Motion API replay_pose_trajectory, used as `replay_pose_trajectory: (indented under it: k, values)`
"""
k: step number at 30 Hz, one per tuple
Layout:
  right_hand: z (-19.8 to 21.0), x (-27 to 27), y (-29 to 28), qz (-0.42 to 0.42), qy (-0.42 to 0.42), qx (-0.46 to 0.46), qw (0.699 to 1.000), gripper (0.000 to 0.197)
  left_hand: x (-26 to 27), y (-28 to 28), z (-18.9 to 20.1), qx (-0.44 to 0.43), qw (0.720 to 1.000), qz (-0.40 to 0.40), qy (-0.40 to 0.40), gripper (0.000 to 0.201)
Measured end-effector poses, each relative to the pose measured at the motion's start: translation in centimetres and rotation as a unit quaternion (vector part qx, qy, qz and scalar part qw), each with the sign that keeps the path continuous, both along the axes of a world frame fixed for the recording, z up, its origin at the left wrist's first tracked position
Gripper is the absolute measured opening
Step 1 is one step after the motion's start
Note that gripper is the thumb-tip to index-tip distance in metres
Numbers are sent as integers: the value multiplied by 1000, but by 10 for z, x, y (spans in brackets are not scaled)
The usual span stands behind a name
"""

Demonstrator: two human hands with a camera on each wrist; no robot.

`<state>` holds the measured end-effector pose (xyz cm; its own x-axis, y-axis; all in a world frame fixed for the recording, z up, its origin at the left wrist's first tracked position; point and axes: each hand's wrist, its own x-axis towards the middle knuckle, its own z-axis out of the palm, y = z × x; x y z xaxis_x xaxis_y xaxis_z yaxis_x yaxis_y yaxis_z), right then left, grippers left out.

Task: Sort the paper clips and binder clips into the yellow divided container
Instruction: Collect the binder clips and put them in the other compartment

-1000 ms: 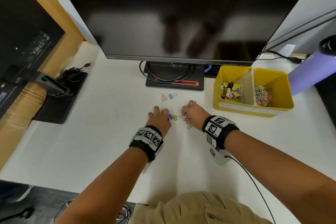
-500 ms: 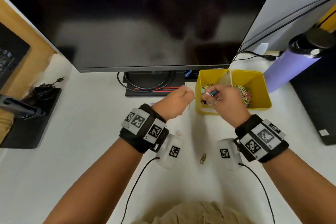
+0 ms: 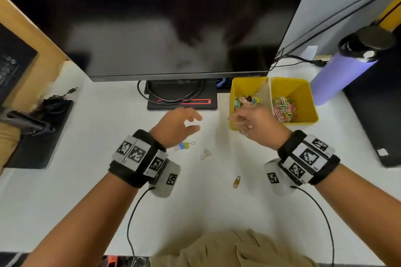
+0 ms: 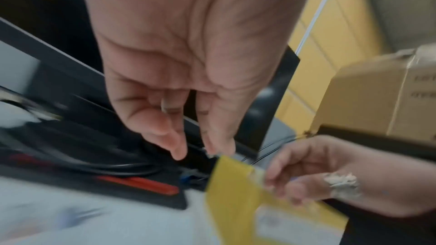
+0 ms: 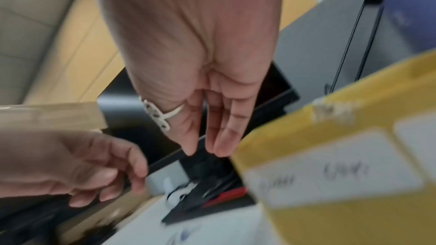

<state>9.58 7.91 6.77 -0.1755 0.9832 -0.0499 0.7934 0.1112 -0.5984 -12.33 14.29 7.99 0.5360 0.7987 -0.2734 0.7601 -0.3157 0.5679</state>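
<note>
The yellow divided container [image 3: 303, 95] stands at the right, under the monitor's edge. Its left compartment holds binder clips [image 3: 247, 100], its right one coloured paper clips [image 3: 283, 108]. My right hand [image 3: 238, 115] hovers at the container's front left corner with straight fingers and holds nothing, as the right wrist view [image 5: 205, 150] confirms. My left hand [image 3: 195, 123] floats beside it, fingers relaxed and empty [image 4: 202, 152]. On the table lie a blue and yellow binder clip pair [image 3: 184, 145], a pink binder clip [image 3: 205, 154] and a gold paper clip [image 3: 236, 181].
A black monitor [image 3: 173, 28] on its stand [image 3: 182, 102] with a looped cable fills the back. A purple bottle [image 3: 342, 71] stands right of the container, beside a dark flat device [image 3: 377, 115]. A black stand with cables [image 3: 41, 128] sits at the left.
Half a second ago my right hand held clips over the binder clip compartment and my left hand was curled. Both hands now hold nothing, with fingers loosened, and have drawn back slightly.
</note>
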Motion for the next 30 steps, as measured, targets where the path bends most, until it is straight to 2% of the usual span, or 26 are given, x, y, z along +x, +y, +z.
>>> replay_pose_trajectory:
  k: [2, 5, 7, 10, 13, 15, 17, 19, 20, 21, 22, 23, 24, 26, 28, 30]
  values:
    - [-22, -26, -3, 72, -36, -60, 995, 23, -46, -19, -23, -14, 995, 48, 84, 29]
    - [-58, -59, -2, 116, -107, -128, 979, 28, -89, -50, -49, -77, 964, 109, 230, 51]
    - [-72, -75, 0, 138, -128, -143, 972, 32, -104, -66, -64, -87, 956, 150, 237, 58]
    - [-77, -88, 5, 150, -154, -159, 964, 26, -114, -80, -81, -61, 965, 204, 154, 46]
    - [-76, -86, 8, 147, -156, -176, 961, 26, -112, -80, -92, -31, 973, 207, 94, 24]
    - [-76, -86, 10, 138, -140, -165, 966, 19, -109, -78, -94, -16, 978, 195, 74, 18]
    - [-76, -88, 12, 132, -118, -159, 971, 13, -106, -73, -95, -6, 979, 203, 18, 8]
    - [-76, -91, 16, 121, -90, -165, 975, 12, -102, -66, -90, -64, 959, 264, -77, 21]
    - [-77, -93, 19, 109, -70, -165, 978, 14, -98, -62, -87, -116, 935, 307, -134, 25]
    - [-77, -95, 22, 96, -46, -162, 981, 18, -96, -58, -87, -148, 913, 336, -177, 24]
    - [-77, -96, 25, 80, -25, -155, 984, 22, -93, -55, -86, -151, 907, 345, -191, 18]
    - [-78, -99, 28, 65, -8, -146, 987, 25, -91, -53, -83, -131, 920, 324, -176, 7]
    - [-78, -103, 31, 53, 3, -142, 989, 28, -90, -52, -83, -107, 944, 283, -131, 16]
    - [-77, -112, 35, 45, 12, -145, 988, 35, -90, -55, -84, -74, 985, 155, 11, 52]
    - [-78, -121, 39, 46, 14, -156, 987, 41, -89, -61, -85, -48, 990, 77, 107, 58]
    - [-82, -128, 42, 49, 2, -163, 985, 43, -90, -67, -90, -36, 990, 71, 118, 45]
